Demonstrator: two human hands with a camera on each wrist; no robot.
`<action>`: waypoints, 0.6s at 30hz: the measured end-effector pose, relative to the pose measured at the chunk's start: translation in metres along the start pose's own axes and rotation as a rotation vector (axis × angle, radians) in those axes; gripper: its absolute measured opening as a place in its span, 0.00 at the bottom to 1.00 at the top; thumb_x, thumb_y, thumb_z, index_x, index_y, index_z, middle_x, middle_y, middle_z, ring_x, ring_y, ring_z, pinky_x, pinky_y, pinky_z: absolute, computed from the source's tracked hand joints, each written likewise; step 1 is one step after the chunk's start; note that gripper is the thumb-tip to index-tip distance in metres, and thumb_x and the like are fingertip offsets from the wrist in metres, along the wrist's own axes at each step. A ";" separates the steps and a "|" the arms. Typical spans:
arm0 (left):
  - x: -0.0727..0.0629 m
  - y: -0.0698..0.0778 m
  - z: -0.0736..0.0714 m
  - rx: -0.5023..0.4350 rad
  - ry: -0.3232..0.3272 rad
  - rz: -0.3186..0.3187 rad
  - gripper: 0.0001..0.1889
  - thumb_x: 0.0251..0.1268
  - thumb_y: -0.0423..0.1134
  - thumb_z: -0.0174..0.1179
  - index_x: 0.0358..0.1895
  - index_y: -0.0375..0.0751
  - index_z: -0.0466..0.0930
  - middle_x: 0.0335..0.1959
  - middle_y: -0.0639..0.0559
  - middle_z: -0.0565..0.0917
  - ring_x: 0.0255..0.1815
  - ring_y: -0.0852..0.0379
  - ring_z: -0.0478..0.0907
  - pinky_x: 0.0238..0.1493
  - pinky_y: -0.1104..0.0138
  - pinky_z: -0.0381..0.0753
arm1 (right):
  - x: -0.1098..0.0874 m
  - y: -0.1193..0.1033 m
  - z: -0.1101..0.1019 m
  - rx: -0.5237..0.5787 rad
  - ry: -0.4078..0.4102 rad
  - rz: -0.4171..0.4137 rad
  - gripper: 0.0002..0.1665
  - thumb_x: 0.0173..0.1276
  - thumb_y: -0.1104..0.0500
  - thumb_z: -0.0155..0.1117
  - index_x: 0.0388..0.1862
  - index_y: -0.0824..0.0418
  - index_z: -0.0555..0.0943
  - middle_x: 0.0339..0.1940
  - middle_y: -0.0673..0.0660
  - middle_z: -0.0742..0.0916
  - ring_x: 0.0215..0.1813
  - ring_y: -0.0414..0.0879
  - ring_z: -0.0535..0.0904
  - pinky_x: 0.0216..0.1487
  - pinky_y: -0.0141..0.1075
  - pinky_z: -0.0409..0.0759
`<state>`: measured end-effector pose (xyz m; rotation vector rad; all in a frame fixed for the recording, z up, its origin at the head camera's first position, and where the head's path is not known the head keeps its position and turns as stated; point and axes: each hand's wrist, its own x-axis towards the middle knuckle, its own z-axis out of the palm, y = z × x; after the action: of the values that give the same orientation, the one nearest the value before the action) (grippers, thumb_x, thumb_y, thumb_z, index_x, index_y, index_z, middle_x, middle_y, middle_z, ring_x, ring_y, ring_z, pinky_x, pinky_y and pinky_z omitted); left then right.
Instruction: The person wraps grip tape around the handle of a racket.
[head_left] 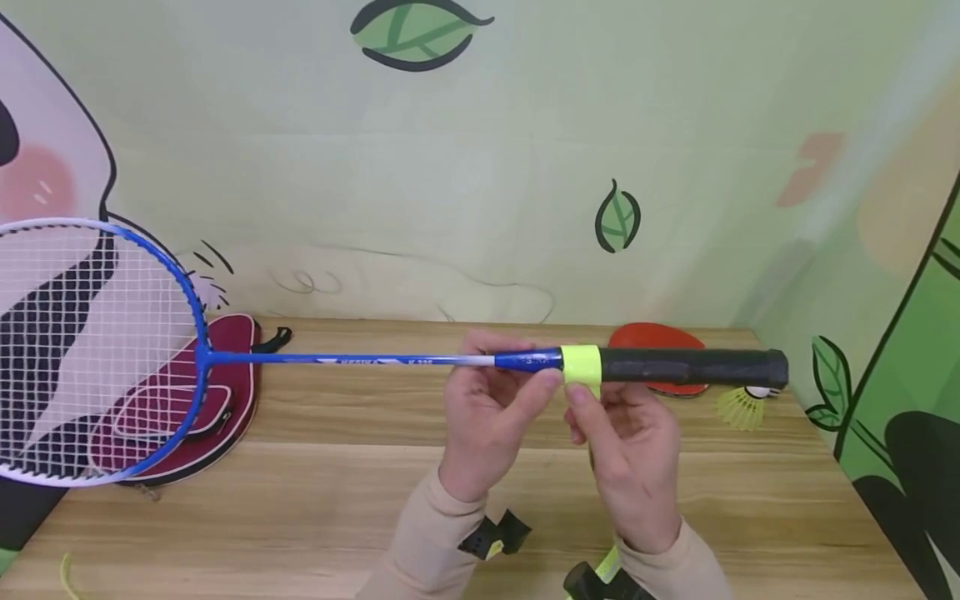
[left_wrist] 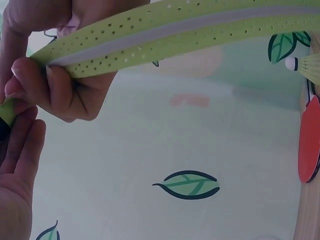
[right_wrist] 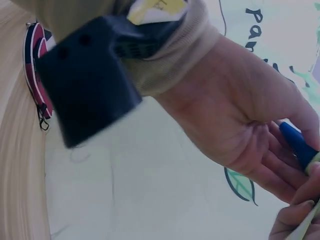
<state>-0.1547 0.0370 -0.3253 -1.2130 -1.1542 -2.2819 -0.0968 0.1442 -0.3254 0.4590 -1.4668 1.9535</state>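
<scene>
A blue-and-white badminton racket point(head_left: 375, 360) is held level above the table, its strung head at the left and its black handle point(head_left: 697, 367) at the right. My left hand point(head_left: 483, 417) grips it at the blue cone, thumb against the edge of a yellow-green grip tape point(head_left: 581, 365) wrapped round the handle's upper end. Just beside it, my right hand point(head_left: 633, 458) pinches that tape below the handle. The left wrist view shows the tape's loose length, perforated with a pale central stripe, stretching rightward from the right hand's fingers. The handle's underside is partly hidden by the hands.
A maroon case point(head_left: 238, 367) with white piping lies on the wooden table point(head_left: 322, 500), behind the racket head. Beyond the handle are a red table tennis bat point(head_left: 654, 335) and a yellow shuttlecock point(head_left: 741, 408). A thin yellow-green strip point(head_left: 67, 575) is at the front left. A printed backdrop stands behind.
</scene>
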 end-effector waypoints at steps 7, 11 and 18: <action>0.000 0.000 0.001 0.137 0.050 0.011 0.22 0.64 0.39 0.66 0.41 0.20 0.66 0.40 0.58 0.83 0.41 0.60 0.82 0.45 0.68 0.81 | 0.004 0.009 -0.005 0.109 -0.048 -0.031 0.32 0.65 0.78 0.57 0.67 0.68 0.63 0.29 0.53 0.83 0.21 0.44 0.69 0.20 0.28 0.69; -0.001 0.001 0.002 0.140 0.054 0.003 0.22 0.64 0.39 0.66 0.40 0.21 0.67 0.40 0.58 0.83 0.41 0.59 0.82 0.46 0.67 0.82 | 0.006 0.012 -0.008 0.187 -0.111 -0.060 0.32 0.65 0.80 0.52 0.69 0.72 0.63 0.30 0.51 0.82 0.20 0.44 0.66 0.19 0.31 0.63; -0.002 0.000 0.002 0.177 0.066 -0.008 0.22 0.64 0.42 0.66 0.38 0.22 0.69 0.37 0.54 0.79 0.37 0.62 0.79 0.42 0.71 0.81 | 0.007 0.015 -0.009 0.259 -0.158 -0.086 0.24 0.65 0.80 0.51 0.60 0.75 0.72 0.34 0.55 0.83 0.23 0.44 0.67 0.19 0.33 0.60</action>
<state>-0.1526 0.0381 -0.3263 -1.0613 -1.3069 -2.1557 -0.1110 0.1524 -0.3348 0.7937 -1.2684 2.0858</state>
